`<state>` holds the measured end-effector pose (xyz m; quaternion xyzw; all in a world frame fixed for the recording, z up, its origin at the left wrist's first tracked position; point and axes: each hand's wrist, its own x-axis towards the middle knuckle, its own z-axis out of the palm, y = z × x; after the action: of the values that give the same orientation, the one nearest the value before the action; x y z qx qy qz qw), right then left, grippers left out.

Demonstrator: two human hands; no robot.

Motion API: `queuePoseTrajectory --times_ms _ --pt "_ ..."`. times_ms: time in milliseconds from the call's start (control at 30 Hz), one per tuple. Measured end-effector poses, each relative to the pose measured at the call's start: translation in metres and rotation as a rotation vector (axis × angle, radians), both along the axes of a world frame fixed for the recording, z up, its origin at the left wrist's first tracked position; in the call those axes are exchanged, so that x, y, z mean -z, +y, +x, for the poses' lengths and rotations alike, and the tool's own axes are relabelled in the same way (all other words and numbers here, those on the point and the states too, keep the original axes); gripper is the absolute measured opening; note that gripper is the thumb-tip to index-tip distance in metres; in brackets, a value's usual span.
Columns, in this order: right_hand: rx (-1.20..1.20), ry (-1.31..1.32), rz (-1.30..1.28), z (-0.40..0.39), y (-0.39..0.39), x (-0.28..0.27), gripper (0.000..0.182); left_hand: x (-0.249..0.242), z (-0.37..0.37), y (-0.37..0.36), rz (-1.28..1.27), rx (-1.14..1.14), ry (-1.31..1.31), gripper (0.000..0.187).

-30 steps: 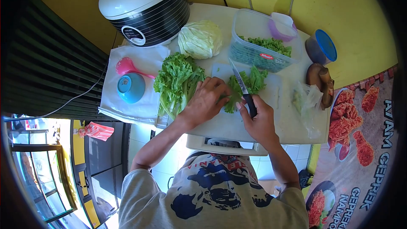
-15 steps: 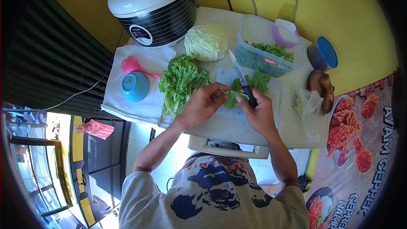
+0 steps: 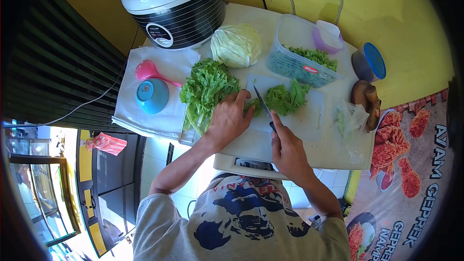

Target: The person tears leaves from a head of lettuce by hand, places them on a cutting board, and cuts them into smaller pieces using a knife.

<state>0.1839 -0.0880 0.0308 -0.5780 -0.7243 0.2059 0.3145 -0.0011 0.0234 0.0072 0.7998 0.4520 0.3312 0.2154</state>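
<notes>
My right hand (image 3: 289,152) is wrapped round the black handle of a knife (image 3: 263,101), whose blade points up and left over the white cutting board (image 3: 309,121). Fingers bent, my left hand (image 3: 229,118) presses down at the board's left side, on a bit of green leaf just left of the blade. Pieces of lettuce (image 3: 287,97) lie on the board to the right of the blade. A leafy bunch of lettuce (image 3: 208,84) rests beside my left hand, and a pale cabbage (image 3: 236,45) sits behind it.
Behind the board stands a clear container (image 3: 295,65) of chopped greens. A rice cooker (image 3: 179,19) is at the back left, near a blue bowl (image 3: 152,96) and pink ladle (image 3: 147,70). On the right are a blue-lidded tub (image 3: 368,62), a brown object (image 3: 366,99) and a plastic bag (image 3: 350,121).
Both hands have come down to the board and moved apart. The leaf piece held between them is lowered, and the knife has swung left, its blade now beside my left fingers.
</notes>
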Motion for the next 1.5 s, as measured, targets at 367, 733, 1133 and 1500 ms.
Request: queuePoseTrajectory --times_ms 367,733,1133,1500 --pt "-0.016 -0.222 -0.125 0.003 -0.028 0.017 0.078 0.002 0.001 0.0 -0.029 -0.004 -0.022 0.02" --pt "0.035 -0.375 -0.14 -0.024 0.002 0.019 0.087 0.003 0.002 0.002 -0.013 0.007 -0.003 0.017" --pt "0.018 -0.307 -0.239 0.0 -0.027 0.003 0.079 -0.003 0.001 0.002 -0.018 0.038 0.027 0.021" --pt "0.138 0.194 -0.003 -0.004 -0.003 -0.013 0.045 -0.025 0.007 -0.006 -0.158 0.103 -0.179 0.022"
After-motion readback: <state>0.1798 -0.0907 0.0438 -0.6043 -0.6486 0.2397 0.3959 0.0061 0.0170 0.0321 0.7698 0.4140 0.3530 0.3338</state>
